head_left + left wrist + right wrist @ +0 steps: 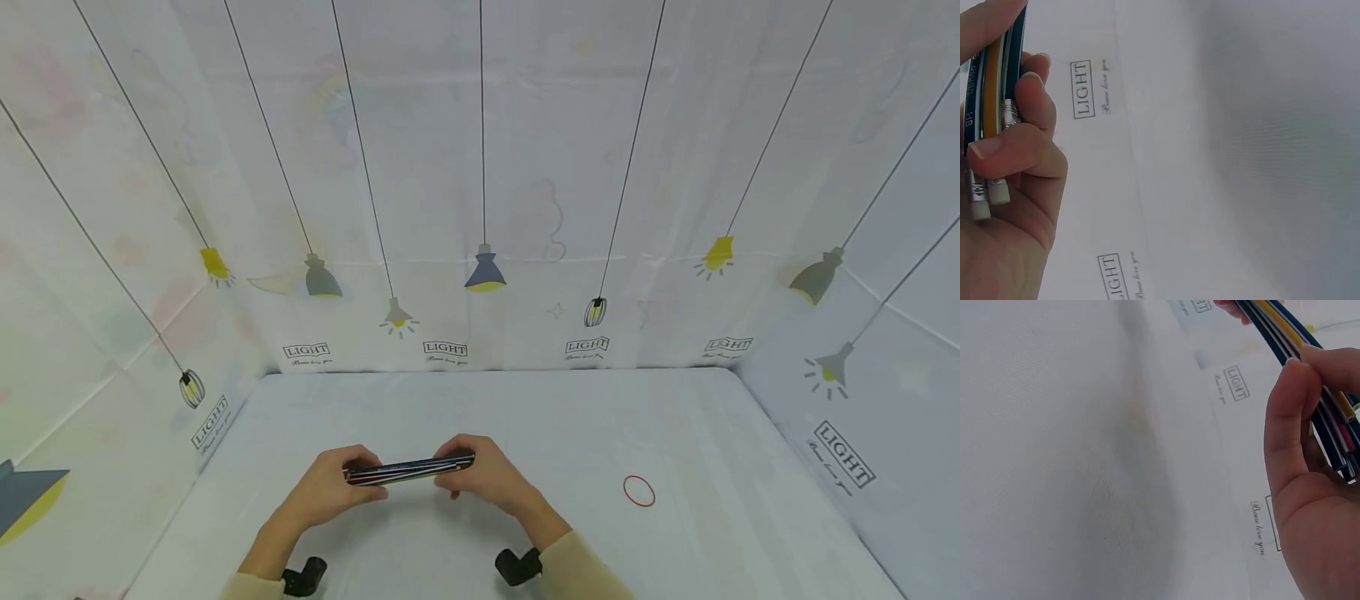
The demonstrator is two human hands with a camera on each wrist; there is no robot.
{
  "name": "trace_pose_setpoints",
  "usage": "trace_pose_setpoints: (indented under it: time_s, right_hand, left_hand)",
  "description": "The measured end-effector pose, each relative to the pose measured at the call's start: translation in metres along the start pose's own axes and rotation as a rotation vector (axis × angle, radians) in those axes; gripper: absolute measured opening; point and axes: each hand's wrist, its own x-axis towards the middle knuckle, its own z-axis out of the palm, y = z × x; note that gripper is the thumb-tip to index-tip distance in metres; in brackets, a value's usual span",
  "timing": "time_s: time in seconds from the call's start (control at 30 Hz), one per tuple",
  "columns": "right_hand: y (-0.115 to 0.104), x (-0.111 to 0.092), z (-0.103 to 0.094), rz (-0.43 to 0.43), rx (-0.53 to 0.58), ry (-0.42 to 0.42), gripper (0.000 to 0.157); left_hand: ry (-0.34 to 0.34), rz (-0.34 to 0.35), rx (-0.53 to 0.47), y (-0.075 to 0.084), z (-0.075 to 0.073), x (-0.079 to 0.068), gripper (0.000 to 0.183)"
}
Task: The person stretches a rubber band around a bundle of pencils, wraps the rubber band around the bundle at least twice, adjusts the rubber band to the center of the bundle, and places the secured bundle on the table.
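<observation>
Pencils (408, 472) in a bundle span left hand (336, 483) and right hand (487, 473), fingers (1036, 103) clamped near both ends. Forearms (275, 537) angle inward; a red loop (625, 487) lies right of the fingers.

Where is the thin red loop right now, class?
In the head view, the thin red loop lies on the white table, right of centre, beyond the right hand, which grips one end of the pencils.
</observation>
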Motion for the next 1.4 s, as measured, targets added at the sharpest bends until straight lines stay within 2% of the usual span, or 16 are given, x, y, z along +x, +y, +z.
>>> trace_pose_setpoints:
  time_s: [0.1, 0.4, 0.57, 0.8, 1.0, 1.13, 1.4]
  right_hand:
    - [0.002, 0.000, -0.002, 0.003, 0.049, -0.008, 0.034]
    - [-0.001, -0.005, -0.001, 0.023, 0.106, -0.011, 0.036]
    - [-0.006, -0.008, 0.002, 0.016, 0.162, -0.010, 0.038]
    - [-0.009, -0.010, -0.002, 0.004, 0.198, -0.037, 0.041]
    - [-0.006, -0.011, -0.008, 0.008, 0.219, -0.015, 0.038]
    - [-0.004, -0.012, -0.012, -0.001, 0.240, 0.008, 0.036]
    - [-0.003, -0.012, -0.015, 0.003, 0.341, 0.045, 0.036]
  left_hand:
    - [0.007, -0.006, -0.018, 0.003, 0.000, 0.000, 0.037]
    - [0.022, 0.011, -0.087, 0.005, 0.005, 0.002, 0.036]
    - [0.023, 0.009, -0.114, 0.012, 0.008, 0.006, 0.036]
    - [0.006, 0.028, -0.092, 0.021, 0.014, 0.009, 0.034]
    - [0.032, 0.024, -0.101, 0.023, 0.015, 0.012, 0.036]
    - [0.076, 0.007, -0.162, 0.022, 0.015, 0.013, 0.036]
    - [0.126, 0.018, -0.402, 0.025, 0.019, 0.013, 0.039]
